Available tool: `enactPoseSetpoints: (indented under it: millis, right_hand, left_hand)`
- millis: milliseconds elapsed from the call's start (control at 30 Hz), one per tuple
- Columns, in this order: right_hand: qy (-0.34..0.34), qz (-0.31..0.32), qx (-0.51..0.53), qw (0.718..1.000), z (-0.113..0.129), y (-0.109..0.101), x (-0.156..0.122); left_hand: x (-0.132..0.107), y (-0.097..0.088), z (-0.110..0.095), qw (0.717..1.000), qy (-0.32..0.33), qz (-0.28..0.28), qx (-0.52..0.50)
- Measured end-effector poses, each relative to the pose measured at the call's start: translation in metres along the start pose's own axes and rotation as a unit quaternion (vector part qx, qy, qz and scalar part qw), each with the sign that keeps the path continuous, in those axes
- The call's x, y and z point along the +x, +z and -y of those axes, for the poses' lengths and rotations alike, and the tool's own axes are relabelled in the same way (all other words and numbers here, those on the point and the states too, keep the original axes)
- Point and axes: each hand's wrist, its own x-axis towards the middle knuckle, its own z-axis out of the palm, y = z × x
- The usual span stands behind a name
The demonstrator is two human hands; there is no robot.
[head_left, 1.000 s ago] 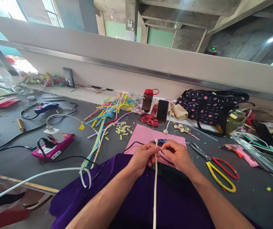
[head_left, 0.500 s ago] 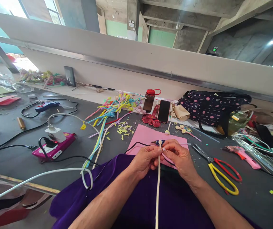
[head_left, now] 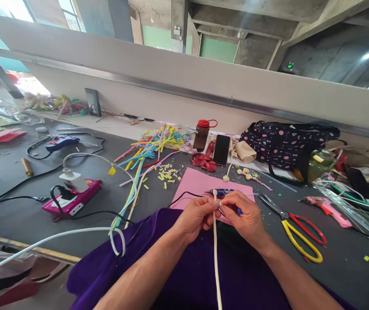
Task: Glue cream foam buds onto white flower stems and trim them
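My left hand [head_left: 195,217] and my right hand [head_left: 245,216] meet over the near edge of a pink sheet [head_left: 200,182], both pinching the top of a long cream stem [head_left: 216,254] that hangs down over my purple lap. The stem ends in a small knob just above my fingertips. A blue glue gun [head_left: 220,193] lies on the pink sheet right behind my hands. Both hands are closed around the stem's upper end.
Yellow-and-red scissors [head_left: 296,234] lie to the right, a pink glue gun [head_left: 328,209] beyond. Coloured stems [head_left: 149,153] and yellow scraps spread to the left. A pink power strip [head_left: 73,199] with cables, a bottle [head_left: 200,134], a phone [head_left: 221,150] and a spotted bag [head_left: 284,142] stand around.
The stem has shifted slightly right and its tip rose above my fingers. My right fingers have worked downward along the tip; the hands otherwise stay in place.
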Motion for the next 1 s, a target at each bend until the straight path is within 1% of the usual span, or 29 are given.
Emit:
enactPoseSetpoints:
  millis: [167,433,567,700,800,1000]
  right_hand:
    - [0.025,0.020,-0.004,0.999,0.000,-0.002,0.001]
    - [0.121,0.061,0.070,0.988,0.002,-0.005,0.005]
    - [0.208,0.088,0.156,0.962,0.001,-0.007,0.008]
    - [0.262,0.095,0.234,0.931,-0.005,-0.006,0.007]
    - [0.276,0.091,0.271,0.918,-0.009,-0.004,0.006]
    - [0.282,0.077,0.289,0.911,-0.007,-0.002,0.005]
  left_hand:
    - [0.001,0.000,0.001,1.000,0.010,-0.015,0.011]
    - [0.000,0.001,0.003,0.996,0.029,-0.027,0.079]
    - [0.000,0.002,0.003,0.994,0.042,-0.034,0.095]
    - [-0.001,0.003,0.003,0.993,0.046,-0.043,0.100]
    - [-0.002,0.004,0.002,0.992,0.056,-0.045,0.100]
    - [-0.003,0.005,0.001,0.992,0.068,-0.032,0.103]
